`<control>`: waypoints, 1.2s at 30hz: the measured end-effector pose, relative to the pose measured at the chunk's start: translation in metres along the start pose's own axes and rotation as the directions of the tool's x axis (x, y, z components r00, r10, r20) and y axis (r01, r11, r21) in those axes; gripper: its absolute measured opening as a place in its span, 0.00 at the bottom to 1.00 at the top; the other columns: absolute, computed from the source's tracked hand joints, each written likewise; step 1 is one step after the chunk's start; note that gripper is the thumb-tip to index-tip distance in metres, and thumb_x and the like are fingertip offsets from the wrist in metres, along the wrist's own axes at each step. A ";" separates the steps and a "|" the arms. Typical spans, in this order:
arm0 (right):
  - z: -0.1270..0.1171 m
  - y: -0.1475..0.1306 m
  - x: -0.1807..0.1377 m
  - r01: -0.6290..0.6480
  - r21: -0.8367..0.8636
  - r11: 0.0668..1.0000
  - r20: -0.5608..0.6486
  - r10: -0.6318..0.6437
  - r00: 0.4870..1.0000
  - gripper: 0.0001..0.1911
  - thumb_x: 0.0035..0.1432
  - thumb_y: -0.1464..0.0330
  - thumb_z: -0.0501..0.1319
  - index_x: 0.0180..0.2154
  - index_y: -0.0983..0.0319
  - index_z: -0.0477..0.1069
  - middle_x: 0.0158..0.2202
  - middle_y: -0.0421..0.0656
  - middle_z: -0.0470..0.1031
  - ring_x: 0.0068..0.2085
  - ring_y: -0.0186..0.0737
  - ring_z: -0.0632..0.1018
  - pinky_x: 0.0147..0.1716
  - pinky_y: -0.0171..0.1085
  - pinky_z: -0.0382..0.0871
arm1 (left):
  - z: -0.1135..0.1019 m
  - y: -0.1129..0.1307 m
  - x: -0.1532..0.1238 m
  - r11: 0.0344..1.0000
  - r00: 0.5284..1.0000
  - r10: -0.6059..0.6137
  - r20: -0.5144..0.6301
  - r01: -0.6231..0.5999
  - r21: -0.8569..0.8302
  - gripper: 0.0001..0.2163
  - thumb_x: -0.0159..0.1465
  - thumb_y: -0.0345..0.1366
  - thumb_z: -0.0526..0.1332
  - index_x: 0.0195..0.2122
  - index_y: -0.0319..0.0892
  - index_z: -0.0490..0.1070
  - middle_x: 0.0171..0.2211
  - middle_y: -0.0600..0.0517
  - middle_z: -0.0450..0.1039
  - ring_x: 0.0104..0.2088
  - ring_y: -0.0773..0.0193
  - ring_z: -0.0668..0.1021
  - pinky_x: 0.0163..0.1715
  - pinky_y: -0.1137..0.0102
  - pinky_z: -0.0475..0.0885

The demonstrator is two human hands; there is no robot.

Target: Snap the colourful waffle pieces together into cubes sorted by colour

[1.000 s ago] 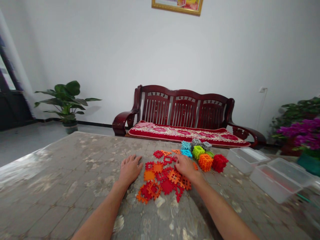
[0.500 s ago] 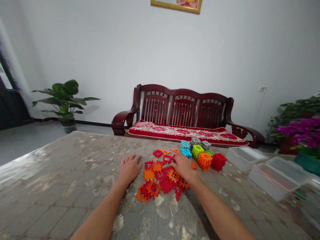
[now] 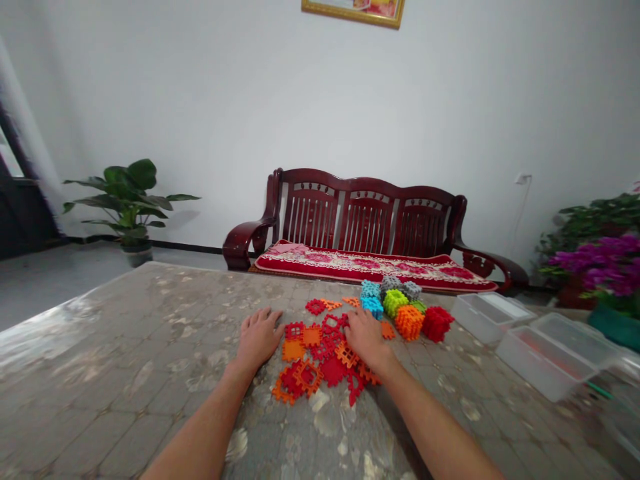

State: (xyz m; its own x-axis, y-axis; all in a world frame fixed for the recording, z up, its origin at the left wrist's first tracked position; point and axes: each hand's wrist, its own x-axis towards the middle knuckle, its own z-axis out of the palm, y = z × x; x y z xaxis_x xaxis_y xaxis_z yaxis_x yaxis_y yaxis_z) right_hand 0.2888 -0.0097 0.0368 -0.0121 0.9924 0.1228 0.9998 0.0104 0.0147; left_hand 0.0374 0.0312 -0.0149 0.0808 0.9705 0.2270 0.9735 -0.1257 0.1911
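A heap of flat red and orange interlocking tiles (image 3: 317,363) lies on the table in front of me. My left hand (image 3: 259,337) rests flat on the table at the heap's left edge, fingers stretched out. My right hand (image 3: 363,335) lies palm down on the tiles at the heap's right side, fingers spread over the red pieces. Just beyond my right hand stand assembled cubes: blue (image 3: 373,305), green (image 3: 395,302), orange (image 3: 409,321), red (image 3: 438,323) and grey (image 3: 411,290).
The table (image 3: 125,347) has a marbled brown-grey glossy top. Two clear plastic boxes (image 3: 553,353) sit at the right. Behind the table stand a dark wooden bench (image 3: 370,233) with a red cushion, a potted plant (image 3: 131,200) at left and purple flowers (image 3: 607,263) at right.
My right hand has slid slightly left over the tiles, pushing some red pieces toward the middle. My left hand has stayed in place.
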 end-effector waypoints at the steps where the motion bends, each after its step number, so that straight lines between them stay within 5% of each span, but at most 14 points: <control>1: 0.001 0.000 -0.001 -0.008 -0.008 1.000 0.010 0.008 1.000 0.17 0.63 0.70 0.53 0.50 0.63 0.75 0.54 0.53 0.74 0.55 0.52 0.73 0.49 0.42 0.68 | 0.000 0.000 0.000 1.000 1.000 -0.002 -0.001 0.002 -0.001 0.19 0.67 0.42 0.53 0.58 0.49 0.70 0.62 0.43 0.67 0.63 0.50 0.67 0.62 0.53 0.58; 12: -0.002 0.001 -0.003 -0.060 0.005 0.998 0.053 0.060 0.997 0.17 0.63 0.65 0.56 0.51 0.63 0.73 0.53 0.54 0.75 0.54 0.52 0.75 0.49 0.42 0.68 | -0.002 0.001 -0.001 1.000 1.000 -0.001 0.005 0.001 0.007 0.20 0.67 0.42 0.52 0.59 0.47 0.70 0.62 0.42 0.66 0.63 0.51 0.67 0.62 0.54 0.58; 22: 0.001 0.008 0.003 -0.098 0.063 0.993 0.050 0.095 0.994 0.21 0.57 0.73 0.57 0.53 0.64 0.71 0.50 0.52 0.77 0.51 0.48 0.77 0.46 0.38 0.68 | -0.004 0.001 -0.001 1.000 1.000 0.001 0.016 -0.001 0.009 0.21 0.68 0.42 0.51 0.59 0.46 0.69 0.63 0.43 0.66 0.63 0.51 0.67 0.62 0.54 0.58; 27: 0.001 0.018 0.002 -0.020 0.166 0.986 -0.035 0.027 0.999 0.24 0.53 0.75 0.60 0.53 0.65 0.71 0.53 0.52 0.74 0.54 0.48 0.73 0.50 0.37 0.65 | -0.003 0.002 -0.001 1.000 1.000 -0.002 0.004 0.002 0.008 0.20 0.68 0.42 0.52 0.59 0.46 0.70 0.63 0.43 0.66 0.63 0.51 0.67 0.62 0.54 0.58; 36: 0.013 0.052 -0.011 0.156 0.541 0.827 -0.272 -0.004 0.962 0.09 0.54 0.73 0.58 0.35 0.59 0.76 0.37 0.42 0.77 0.41 0.40 0.76 0.42 0.35 0.65 | -0.003 0.002 -0.001 1.000 1.000 0.001 0.007 -0.001 0.009 0.20 0.68 0.42 0.52 0.59 0.47 0.70 0.62 0.43 0.66 0.63 0.52 0.68 0.61 0.55 0.59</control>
State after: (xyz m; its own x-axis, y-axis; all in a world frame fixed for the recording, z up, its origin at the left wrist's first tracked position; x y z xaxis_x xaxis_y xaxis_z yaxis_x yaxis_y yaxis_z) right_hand 0.3408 -0.0181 0.0231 -0.0188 0.9214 0.3883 0.8318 0.2298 -0.5052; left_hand 0.0381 0.0294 -0.0117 0.0834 0.9719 0.2201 0.9753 -0.1249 0.1823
